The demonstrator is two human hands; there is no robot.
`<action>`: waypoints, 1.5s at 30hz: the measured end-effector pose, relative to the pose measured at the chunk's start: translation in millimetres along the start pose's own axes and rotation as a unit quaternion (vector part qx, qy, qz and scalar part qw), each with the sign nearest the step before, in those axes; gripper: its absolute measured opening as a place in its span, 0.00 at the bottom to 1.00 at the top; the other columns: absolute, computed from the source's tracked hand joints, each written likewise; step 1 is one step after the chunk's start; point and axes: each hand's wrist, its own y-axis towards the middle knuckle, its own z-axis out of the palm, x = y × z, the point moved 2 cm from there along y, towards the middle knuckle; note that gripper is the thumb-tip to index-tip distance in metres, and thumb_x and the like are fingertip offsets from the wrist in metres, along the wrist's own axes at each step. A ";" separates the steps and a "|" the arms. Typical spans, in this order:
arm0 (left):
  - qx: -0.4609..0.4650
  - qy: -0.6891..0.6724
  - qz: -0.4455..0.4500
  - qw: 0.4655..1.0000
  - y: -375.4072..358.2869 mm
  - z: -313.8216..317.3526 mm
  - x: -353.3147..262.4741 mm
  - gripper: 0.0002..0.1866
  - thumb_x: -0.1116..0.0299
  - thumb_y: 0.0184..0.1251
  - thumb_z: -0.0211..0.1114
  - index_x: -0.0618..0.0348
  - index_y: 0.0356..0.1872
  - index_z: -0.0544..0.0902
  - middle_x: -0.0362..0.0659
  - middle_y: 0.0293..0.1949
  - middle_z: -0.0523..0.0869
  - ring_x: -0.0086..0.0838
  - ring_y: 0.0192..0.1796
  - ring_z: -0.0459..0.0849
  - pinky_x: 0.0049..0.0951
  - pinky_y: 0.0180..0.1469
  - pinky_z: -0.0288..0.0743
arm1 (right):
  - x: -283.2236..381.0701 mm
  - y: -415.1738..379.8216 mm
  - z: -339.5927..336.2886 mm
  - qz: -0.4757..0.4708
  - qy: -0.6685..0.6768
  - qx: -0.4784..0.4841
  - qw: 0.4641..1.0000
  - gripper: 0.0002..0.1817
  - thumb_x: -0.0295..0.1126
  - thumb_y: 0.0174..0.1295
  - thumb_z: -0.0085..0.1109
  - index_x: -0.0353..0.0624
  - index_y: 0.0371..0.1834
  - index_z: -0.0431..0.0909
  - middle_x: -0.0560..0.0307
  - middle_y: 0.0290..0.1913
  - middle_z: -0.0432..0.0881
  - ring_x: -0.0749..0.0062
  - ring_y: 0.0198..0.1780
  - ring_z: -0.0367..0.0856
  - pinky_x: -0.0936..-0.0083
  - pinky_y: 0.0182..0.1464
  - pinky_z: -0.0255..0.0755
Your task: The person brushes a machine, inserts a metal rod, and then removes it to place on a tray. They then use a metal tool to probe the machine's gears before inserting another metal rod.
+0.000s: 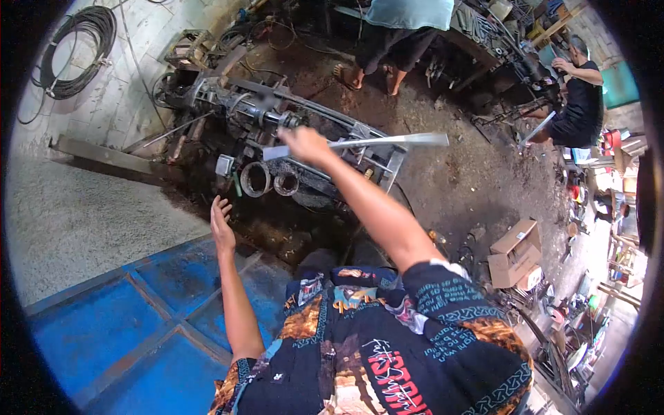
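My right hand [309, 146] is closed around a long, flat silvery metal bar [408, 140], which reaches out to both sides of the fist. Hand and bar are over a greasy machine [256, 114] with a metal frame and a shaft; blur hides the finer grip. Nothing is in my left hand [221, 223], raised with its fingers stretched upward. Two round metal rings [256, 179] lie just beyond it, along the machine's near side. A small greenish stick [236, 184] is beside the larger ring.
A blue metal panel [159, 325] is at lower left, below a concrete surface [90, 221]. Coiled cable [76, 52] hangs on the wall. At right, an open cardboard box [515, 256] sits on the dirty floor. One person stands barefoot [394, 79] beyond the machine; another [579, 104] is at upper right.
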 end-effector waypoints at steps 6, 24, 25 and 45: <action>0.034 -0.008 -0.012 0.999 15.0 6.2 9.8 0.33 0.44 0.80 0.36 0.61 0.72 0.64 0.49 0.62 0.76 0.37 0.62 0.77 0.37 0.62 0.66 | -77.0 -127.8 -35.9 0.087 -0.034 -0.128 0.987 0.32 0.57 0.69 0.45 0.34 0.36 0.83 0.29 0.37 0.83 0.35 0.42 0.83 0.49 0.50 0.75; 0.083 -0.017 0.002 0.996 42.4 25.6 6.1 0.32 0.45 0.80 0.37 0.59 0.72 0.62 0.46 0.59 0.77 0.34 0.57 0.79 0.36 0.61 0.67 | -74.9 -60.2 -55.2 -0.157 -0.306 -0.209 0.915 0.21 0.43 0.69 0.51 0.54 0.63 0.73 0.52 0.45 0.84 0.48 0.46 0.81 0.59 0.44 0.81; 0.083 -0.014 0.001 0.996 38.0 26.5 7.1 0.32 0.45 0.80 0.37 0.59 0.72 0.62 0.46 0.59 0.78 0.34 0.57 0.80 0.37 0.61 0.67 | -78.6 -59.1 -57.1 -0.174 -0.317 -0.203 0.910 0.21 0.43 0.68 0.52 0.54 0.63 0.73 0.54 0.43 0.83 0.52 0.45 0.80 0.62 0.39 0.81; 0.079 0.092 -0.016 0.992 -22.4 50.7 -3.9 0.28 0.53 0.79 0.49 0.65 0.69 0.66 0.51 0.54 0.82 0.33 0.50 0.84 0.32 0.56 0.74 | -200.6 -55.9 -4.4 -0.053 -0.275 -0.273 0.920 0.13 0.26 0.48 0.61 0.43 0.40 0.84 0.50 0.45 0.82 0.48 0.55 0.74 0.51 0.56 0.68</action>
